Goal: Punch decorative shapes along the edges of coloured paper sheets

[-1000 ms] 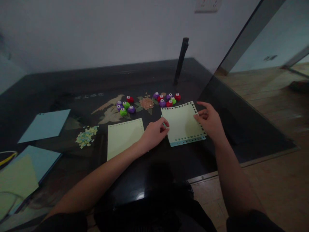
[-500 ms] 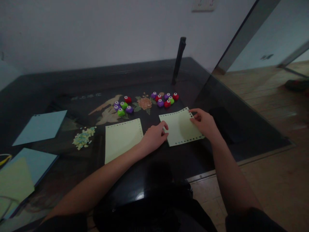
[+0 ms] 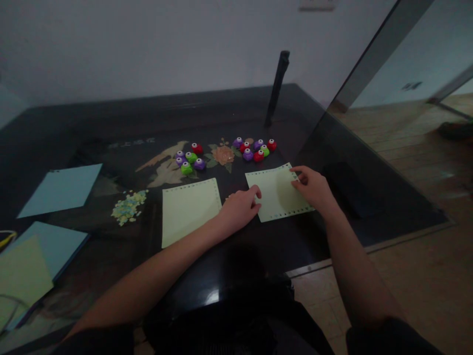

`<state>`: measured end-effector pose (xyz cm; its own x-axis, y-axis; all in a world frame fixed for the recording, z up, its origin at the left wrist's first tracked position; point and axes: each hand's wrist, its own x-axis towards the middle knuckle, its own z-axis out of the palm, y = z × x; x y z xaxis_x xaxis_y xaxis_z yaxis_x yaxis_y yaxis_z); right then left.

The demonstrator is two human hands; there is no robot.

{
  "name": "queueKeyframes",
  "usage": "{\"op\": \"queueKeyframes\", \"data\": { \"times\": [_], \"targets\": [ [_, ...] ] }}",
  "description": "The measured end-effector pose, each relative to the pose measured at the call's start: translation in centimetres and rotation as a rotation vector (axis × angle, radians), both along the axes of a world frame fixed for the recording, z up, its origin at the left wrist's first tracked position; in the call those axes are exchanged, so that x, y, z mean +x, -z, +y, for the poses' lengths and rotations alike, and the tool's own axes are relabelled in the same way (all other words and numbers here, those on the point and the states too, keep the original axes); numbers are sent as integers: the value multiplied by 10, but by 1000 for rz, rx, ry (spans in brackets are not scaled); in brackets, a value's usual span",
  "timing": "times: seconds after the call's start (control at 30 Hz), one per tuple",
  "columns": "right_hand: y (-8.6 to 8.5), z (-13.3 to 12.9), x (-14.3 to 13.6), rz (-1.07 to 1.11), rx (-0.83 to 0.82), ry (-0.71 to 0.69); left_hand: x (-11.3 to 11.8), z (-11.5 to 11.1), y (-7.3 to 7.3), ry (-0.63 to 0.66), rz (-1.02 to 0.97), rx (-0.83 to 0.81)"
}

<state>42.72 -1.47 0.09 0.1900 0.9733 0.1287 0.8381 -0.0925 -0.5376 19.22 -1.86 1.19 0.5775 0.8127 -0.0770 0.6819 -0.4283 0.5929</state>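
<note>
A pale green sheet (image 3: 275,192) with small holes punched along its edges lies between my hands. My left hand (image 3: 242,207) rests at its left edge, fingers curled and a little apart. At the sheet's upper right edge is my right hand (image 3: 309,186), thumb and fingers apart, fingertips touching the paper. A second pale green sheet (image 3: 190,209), with holes along its top and right edges, lies flat left of my left hand. Behind the sheets sit several small red, green and purple punches with eye-like tops, in a left group (image 3: 191,157) and a right group (image 3: 254,149).
Paper bits (image 3: 128,208) form a pile on the dark table (image 3: 121,113). Blue sheets (image 3: 62,190) lie at the left, more blue (image 3: 61,246) under a yellow-green sheet (image 3: 24,273). A black post (image 3: 277,88) stands at the back; a dark flat object (image 3: 353,190) lies right.
The view has shifted slightly. Both hands stay in nearly the same place at the right sheet, with little visible change in the fingers.
</note>
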Motion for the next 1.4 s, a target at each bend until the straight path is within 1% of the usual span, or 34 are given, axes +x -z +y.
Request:
{"op": "queueKeyframes", "data": {
  "times": [0.13, 0.4, 0.7, 0.97, 1.13, 1.4],
  "targets": [
    [-1, 0, 0, 0, 1, -7, 0, -2, -1, 10, 16, 17],
    [-2, 0, -1, -34, 14, -12, 1, -1, 4, 47, 16, 70],
    [6, 0, 5, -141, 55, -33, 1, -3, 1, 52, 39, 60],
    [3, 0, 3, -132, 39, -32, 2, -4, 2, 55, 43, 76],
    [4, 0, 3, -119, 57, -39, 2, -5, 1, 55, 43, 83],
    [3, 0, 4, -114, 42, -47, 1, -6, 1, 66, 42, 87]
  ]
}}
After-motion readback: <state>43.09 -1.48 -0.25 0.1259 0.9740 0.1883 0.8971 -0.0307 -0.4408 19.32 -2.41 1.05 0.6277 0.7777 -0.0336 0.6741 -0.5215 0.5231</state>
